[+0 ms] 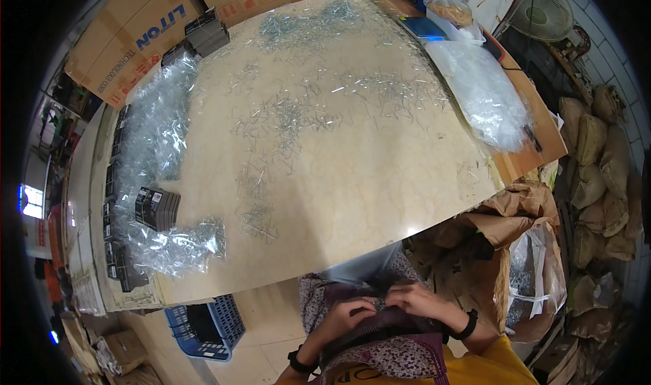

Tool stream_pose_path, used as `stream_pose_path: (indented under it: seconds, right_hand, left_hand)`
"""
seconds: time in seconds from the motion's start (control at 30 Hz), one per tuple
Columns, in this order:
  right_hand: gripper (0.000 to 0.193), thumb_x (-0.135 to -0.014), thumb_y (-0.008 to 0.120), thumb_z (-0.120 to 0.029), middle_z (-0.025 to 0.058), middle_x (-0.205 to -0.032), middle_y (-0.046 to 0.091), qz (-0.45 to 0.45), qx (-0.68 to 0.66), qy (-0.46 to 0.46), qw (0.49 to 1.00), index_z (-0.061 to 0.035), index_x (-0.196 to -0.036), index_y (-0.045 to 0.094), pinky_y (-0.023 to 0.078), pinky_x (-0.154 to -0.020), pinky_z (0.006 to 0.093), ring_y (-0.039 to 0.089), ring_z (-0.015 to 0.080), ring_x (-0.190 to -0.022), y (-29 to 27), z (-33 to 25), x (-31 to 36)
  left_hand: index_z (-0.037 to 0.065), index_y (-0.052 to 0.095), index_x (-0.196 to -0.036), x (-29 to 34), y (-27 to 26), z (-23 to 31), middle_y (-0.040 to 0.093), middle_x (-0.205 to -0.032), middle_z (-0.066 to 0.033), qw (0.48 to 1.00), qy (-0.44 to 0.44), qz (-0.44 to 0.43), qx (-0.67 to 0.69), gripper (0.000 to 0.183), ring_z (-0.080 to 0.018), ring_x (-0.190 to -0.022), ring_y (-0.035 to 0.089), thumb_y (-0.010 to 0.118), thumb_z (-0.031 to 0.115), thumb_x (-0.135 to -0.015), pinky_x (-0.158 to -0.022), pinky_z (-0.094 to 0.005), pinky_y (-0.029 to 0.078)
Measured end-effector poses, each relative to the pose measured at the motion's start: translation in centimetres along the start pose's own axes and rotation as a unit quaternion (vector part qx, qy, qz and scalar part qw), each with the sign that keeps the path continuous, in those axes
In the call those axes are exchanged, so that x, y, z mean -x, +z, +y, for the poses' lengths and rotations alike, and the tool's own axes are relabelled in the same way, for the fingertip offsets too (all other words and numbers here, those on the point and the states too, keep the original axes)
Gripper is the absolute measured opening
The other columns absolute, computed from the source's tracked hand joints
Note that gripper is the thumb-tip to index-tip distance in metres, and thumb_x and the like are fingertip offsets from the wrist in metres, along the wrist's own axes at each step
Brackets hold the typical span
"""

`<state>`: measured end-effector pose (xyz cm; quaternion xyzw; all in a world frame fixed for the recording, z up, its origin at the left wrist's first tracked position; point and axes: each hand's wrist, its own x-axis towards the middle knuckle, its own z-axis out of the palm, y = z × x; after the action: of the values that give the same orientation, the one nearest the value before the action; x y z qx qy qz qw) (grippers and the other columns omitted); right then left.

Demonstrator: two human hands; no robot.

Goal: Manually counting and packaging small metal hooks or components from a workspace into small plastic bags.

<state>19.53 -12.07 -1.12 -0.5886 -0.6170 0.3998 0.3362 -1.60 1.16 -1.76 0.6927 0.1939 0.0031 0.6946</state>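
Note:
Both my hands are low over my lap, just off the table's near edge. My left hand [348,316] has its fingers curled inward. Close beside it, my right hand [415,299] bends its fingers in a pinch. Whatever lies between the fingertips is too small and blurred to name. A grey, translucent sheet-like thing [363,266] rests across my lap in front of the hands, partly under the table edge. Beneath my hands is a patterned purple apron [400,358]. Many thin, shiny metal pins [288,120] lie scattered over the table [339,202].
Transparent plastic bags [159,120] and a stack of dark cards [157,209] line the table's left side. More plastic bags [485,93] and a scale [422,27] are at the right. A blue basket [230,320] stands on the floor; an open sack [502,276] is by my right.

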Motion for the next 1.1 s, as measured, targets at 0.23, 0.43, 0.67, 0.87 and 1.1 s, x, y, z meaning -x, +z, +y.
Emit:
stream_pose_path:
  seconds: [0.23,0.43,0.67,0.87,1.1]
  right_hand:
    - [0.022,-0.074,0.066,0.006,0.0096,-0.092,0.066,0.11,-0.014,-0.119,0.987,-0.0034,-0.093,0.069,0.051,-0.073,0.0379,0.064,0.0291,-0.085,-5.8,-6.1,-4.6]
    - [0.034,-0.074,0.08,-0.012,0.0099,-0.09,0.065,0.182,0.039,-0.185,0.965,-0.0043,-0.105,0.068,0.048,-0.073,0.0354,0.062,0.0267,-0.081,-8.1,-9.3,-8.3]
    - [0.026,-0.074,0.08,-0.014,0.0068,-0.095,0.061,0.197,0.074,-0.192,0.959,-0.0061,-0.096,0.07,0.042,-0.078,0.0344,0.058,0.0238,-0.088,-8.2,-9.9,-9.9]
    - [0.014,-0.079,0.075,-0.02,0.0025,-0.101,0.057,0.121,0.14,-0.169,0.968,-0.0112,-0.09,0.072,0.036,-0.087,0.0346,0.054,0.02,-0.094,-8.9,-11.6,-10.4]
    - [0.026,-0.079,0.076,-0.022,0.0032,-0.1,0.056,0.069,0.076,-0.147,0.984,-0.0105,-0.101,0.066,0.036,-0.087,0.0349,0.054,0.0216,-0.095,-9.6,-11.0,-10.9]
  left_hand:
    - [0.001,0.062,-0.118,-0.4,-1.6,9.0,0.066,-0.119,-0.0139,0.957,0.087,0.17,0.218,0.035,-0.0187,-0.109,0.063,0.072,0.003,-0.084,-0.091,-0.0308,0.052]
    - [0.002,0.062,-0.118,-2.3,-4.7,10.0,0.07,-0.11,-0.0108,0.986,0.054,0.156,0.039,0.04,-0.0151,-0.101,0.065,0.076,0.006,-0.081,-0.087,-0.0295,0.052]
    - [-0.002,0.065,-0.114,-2.6,-5.5,11.1,0.071,-0.103,-0.006,0.975,0.09,0.198,-0.051,0.035,-0.0099,-0.095,0.064,0.076,0.003,-0.081,-0.083,-0.0255,0.052]
    - [-0.002,0.062,-0.121,-2.5,-5.5,11.0,0.07,-0.108,-0.0071,0.977,0.075,0.198,-0.022,0.041,-0.0111,-0.097,0.064,0.073,0.001,-0.082,-0.085,-0.0264,0.052]
    - [0.001,0.06,-0.125,-2.0,-6.1,10.6,0.069,-0.104,-0.0052,0.975,0.066,0.188,0.102,0.033,-0.0067,-0.089,0.063,0.063,0.013,-0.094,-0.074,-0.0242,0.054]
